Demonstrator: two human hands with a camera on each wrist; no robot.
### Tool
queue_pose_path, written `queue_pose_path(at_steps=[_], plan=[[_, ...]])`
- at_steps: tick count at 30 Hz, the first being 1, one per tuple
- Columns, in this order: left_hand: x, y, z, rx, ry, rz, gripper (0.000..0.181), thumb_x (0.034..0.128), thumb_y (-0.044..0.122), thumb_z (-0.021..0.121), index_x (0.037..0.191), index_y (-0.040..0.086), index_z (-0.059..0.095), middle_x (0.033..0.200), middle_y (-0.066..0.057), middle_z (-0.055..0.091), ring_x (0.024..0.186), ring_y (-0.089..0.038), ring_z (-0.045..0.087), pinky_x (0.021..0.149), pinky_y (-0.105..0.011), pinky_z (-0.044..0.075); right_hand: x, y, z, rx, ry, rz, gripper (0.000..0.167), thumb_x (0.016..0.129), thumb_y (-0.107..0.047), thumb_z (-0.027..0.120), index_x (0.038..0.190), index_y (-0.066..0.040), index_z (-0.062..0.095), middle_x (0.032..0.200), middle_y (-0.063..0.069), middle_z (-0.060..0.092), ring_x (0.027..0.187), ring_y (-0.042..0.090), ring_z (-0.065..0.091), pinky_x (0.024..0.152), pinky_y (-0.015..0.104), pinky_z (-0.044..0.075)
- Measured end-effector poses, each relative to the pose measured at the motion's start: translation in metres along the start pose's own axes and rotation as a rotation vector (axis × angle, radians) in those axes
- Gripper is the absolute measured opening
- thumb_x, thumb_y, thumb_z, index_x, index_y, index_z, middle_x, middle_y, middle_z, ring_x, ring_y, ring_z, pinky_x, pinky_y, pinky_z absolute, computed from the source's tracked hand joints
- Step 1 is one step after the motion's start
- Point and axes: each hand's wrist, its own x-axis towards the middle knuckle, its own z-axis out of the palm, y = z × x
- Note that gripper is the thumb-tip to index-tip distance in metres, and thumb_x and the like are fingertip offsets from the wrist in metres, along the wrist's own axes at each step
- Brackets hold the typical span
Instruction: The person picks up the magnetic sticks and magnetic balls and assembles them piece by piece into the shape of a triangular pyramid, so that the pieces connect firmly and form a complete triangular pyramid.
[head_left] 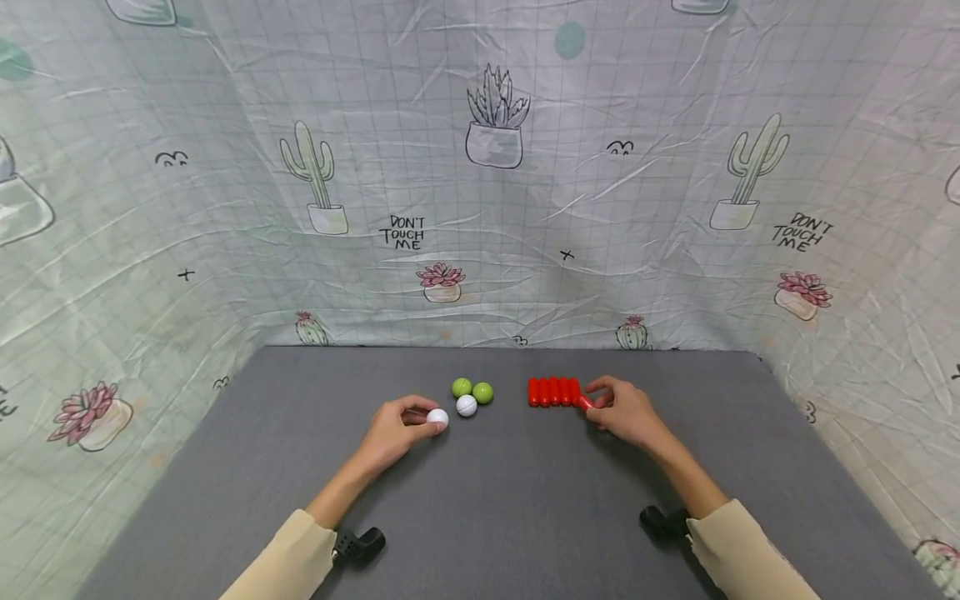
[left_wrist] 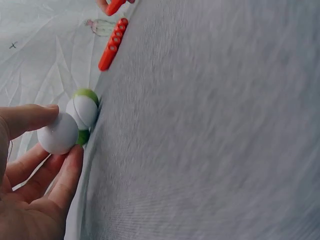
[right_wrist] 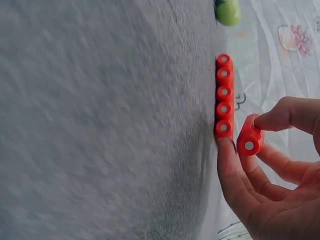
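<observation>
My left hand (head_left: 392, 433) pinches a white ball (left_wrist: 58, 134) between thumb and fingertips, just off the table. Beside it, a second white ball (head_left: 467, 406) sits against two green balls (head_left: 483, 392). In the left wrist view the held ball partly hides that group. My right hand (head_left: 624, 410) grips a red cylinder (right_wrist: 249, 142) with a pale round dot on its end. The cylinder is tilted and close to the right end of a row of several like red cylinders (head_left: 553, 392). One fingertip (right_wrist: 226, 148) reaches that row's end.
A grey table (head_left: 480, 517) lies under both hands. Behind it hangs a pale curtain (head_left: 570, 183) printed with cacti. A black device (head_left: 362, 547) is strapped at the left wrist, and another black device (head_left: 663, 525) at the right.
</observation>
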Motion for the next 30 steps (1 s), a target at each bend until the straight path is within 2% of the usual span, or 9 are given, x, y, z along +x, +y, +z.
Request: queue_pose_path(at_steps=[7, 14, 22, 30], plan=[[-0.012, 0.002, 0.007, -0.061, -0.026, -0.018, 0.030, 0.0827, 0.018, 0.088, 0.109, 0.010, 0.076, 0.103, -0.006, 0.076, 0.092, -0.014, 0.072, 0.079, -0.027, 0.054, -0.013, -0.007, 0.010, 0.066, -0.058, -0.045, 0.039, 0.088, -0.004, 0.071, 0.126, 0.002, 0.064, 0.091, 0.012, 0.069, 0.069, 0.022, 0.071, 0.060, 0.033, 0.054], [-0.024, 0.006, 0.010, -0.109, -0.068, -0.015, 0.033, 0.0831, 0.020, 0.088, 0.111, 0.008, 0.074, 0.106, -0.010, 0.077, 0.093, -0.016, 0.073, 0.079, -0.026, 0.054, -0.023, -0.014, 0.020, 0.133, -0.134, -0.070, 0.038, 0.087, -0.001, 0.068, 0.125, 0.001, 0.064, 0.093, 0.012, 0.067, 0.072, 0.022, 0.070, 0.061, 0.035, 0.056], [-0.031, 0.008, 0.018, -0.130, -0.100, -0.013, 0.035, 0.0829, 0.023, 0.088, 0.110, 0.007, 0.073, 0.104, -0.010, 0.077, 0.092, -0.016, 0.073, 0.079, -0.026, 0.053, -0.030, -0.020, 0.029, 0.116, -0.186, -0.145, 0.040, 0.085, 0.000, 0.069, 0.124, 0.003, 0.064, 0.091, 0.010, 0.066, 0.074, 0.017, 0.065, 0.060, 0.029, 0.053], [-0.037, 0.009, 0.026, -0.167, -0.133, -0.041, 0.034, 0.0837, 0.021, 0.087, 0.110, 0.006, 0.070, 0.102, -0.009, 0.076, 0.089, -0.014, 0.072, 0.079, -0.027, 0.053, -0.035, -0.024, 0.035, 0.115, -0.250, -0.201, 0.040, 0.086, 0.000, 0.069, 0.126, 0.003, 0.064, 0.093, 0.009, 0.066, 0.078, 0.019, 0.062, 0.060, 0.029, 0.053]])
